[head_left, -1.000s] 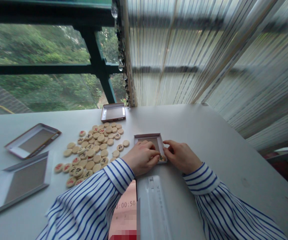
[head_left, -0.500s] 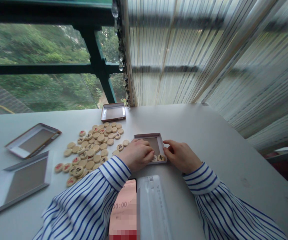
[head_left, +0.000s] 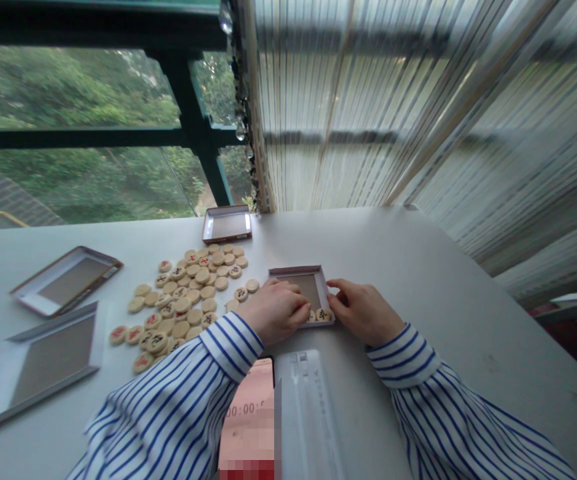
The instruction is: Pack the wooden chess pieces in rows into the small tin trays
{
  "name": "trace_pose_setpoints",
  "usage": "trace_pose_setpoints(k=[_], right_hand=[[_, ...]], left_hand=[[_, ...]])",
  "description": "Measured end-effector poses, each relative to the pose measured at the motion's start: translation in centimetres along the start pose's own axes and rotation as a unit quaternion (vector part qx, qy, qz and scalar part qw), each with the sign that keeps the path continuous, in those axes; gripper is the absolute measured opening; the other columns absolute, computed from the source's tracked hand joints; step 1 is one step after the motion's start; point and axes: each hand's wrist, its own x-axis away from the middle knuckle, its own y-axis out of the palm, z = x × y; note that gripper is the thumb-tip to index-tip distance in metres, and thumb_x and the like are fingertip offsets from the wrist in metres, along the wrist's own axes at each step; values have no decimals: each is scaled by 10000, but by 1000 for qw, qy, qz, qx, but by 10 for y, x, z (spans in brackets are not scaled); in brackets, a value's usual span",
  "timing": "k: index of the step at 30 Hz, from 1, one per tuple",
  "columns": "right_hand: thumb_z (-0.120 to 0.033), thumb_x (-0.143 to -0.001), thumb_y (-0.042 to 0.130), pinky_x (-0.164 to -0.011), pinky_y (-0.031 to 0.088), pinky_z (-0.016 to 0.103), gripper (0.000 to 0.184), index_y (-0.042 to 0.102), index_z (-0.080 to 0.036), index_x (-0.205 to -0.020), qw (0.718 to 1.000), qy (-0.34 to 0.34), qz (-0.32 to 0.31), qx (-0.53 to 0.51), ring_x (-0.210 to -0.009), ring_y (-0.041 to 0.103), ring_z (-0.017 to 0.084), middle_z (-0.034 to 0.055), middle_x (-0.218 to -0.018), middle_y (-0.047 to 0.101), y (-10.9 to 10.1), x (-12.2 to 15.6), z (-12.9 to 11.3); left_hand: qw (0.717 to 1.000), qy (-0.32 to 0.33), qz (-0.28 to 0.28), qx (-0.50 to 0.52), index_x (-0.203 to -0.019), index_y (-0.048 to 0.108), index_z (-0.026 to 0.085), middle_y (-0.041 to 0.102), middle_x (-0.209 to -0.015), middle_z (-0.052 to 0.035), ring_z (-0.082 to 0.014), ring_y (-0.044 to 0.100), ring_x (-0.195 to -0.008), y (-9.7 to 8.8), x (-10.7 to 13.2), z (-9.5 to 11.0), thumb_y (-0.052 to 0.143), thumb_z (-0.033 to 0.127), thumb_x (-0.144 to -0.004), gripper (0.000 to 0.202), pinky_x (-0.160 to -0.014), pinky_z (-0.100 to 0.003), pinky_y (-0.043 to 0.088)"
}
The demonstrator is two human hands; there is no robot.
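A shallow open cardboard box (head_left: 313,287) lies on the white table in front of me. Wooden Chinese chess pieces (head_left: 323,315) with dark characters stand along its near wall, at the right corner. My left hand (head_left: 279,310) reaches over the box's left side, fingers curled and closed; whatever is in them is hidden beneath the hand. Against the right wall, my right hand (head_left: 361,310) grips the box's edge with bent fingers and thumb. Left of my left hand spreads a loose pile of round chess pieces (head_left: 183,305), some face up in red or black, others blank side up.
Another shallow box (head_left: 227,238) stands at the table's back edge. To the left lie a brown-edged box lid (head_left: 91,290) and a larger white tray (head_left: 99,340). Nearest me are a phone (head_left: 248,420) showing a timer and a translucent plastic case (head_left: 308,413).
My left hand has shifted very slightly to the right over the near wall, covering more of one chess piece. My right hand stays in place.
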Motion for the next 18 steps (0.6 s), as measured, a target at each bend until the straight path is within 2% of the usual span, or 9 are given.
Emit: trace_pose_setpoints(k=[18], right_hand=[[-252,-811,407,-587,406,219,305,580,-170,-1049,1000,0,-1,5,-626,615,135,23,-702,682,0,0,-1]], left_hand=[[1000,17,5,15,-654,612,164,629,-672,-17,-126,544,-651,2,-1,-1,358,238,-844,326,-688,-278,333]])
